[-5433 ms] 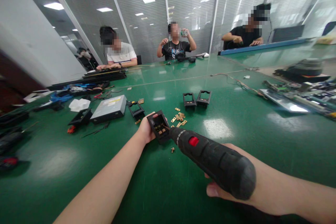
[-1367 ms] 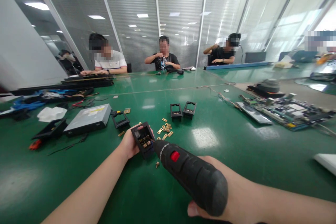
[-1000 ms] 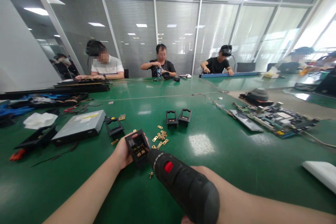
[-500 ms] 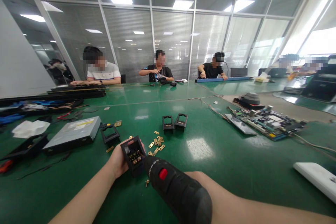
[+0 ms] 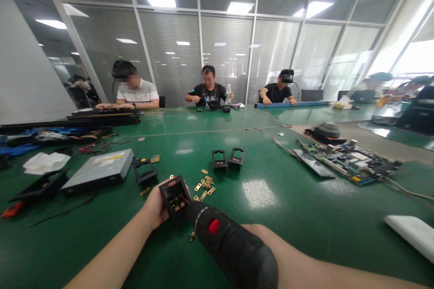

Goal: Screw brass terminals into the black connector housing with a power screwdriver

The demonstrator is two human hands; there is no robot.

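Driving or loosening a small screw inside the black housing (image 5: 174, 196) looks like the step in hand; which way it turns, I cannot tell. The left hand (image 5: 157, 208) grips the housing from its left side, fingers wrapped behind it, holding it tilted with its hollow facing up, over the part of the green table (image 5: 315, 230) nearer the wearer's edge. The right hand (image 5: 259, 233) holds the power screwdriver (image 5: 233, 246), its fingers mostly hidden behind the tool's body, and the chuck points into the housing's right side. Brass screws (image 5: 179, 207) show inside, but the contact between bit and screw is too small to make out. The move from here seems to call for a steady left grip and the bit square on the screw head, lest it slip. A loose screw (image 5: 192, 236) lies just below the housing, on the side toward the table's near edge. Small brass plates (image 5: 203, 195) lie scattered beyond it, and two similar frames (image 5: 220, 166) stand past those, toward the far edge; another black frame (image 5: 146, 177) sits nearer the left edge, beside a silver drive (image 5: 101, 171).
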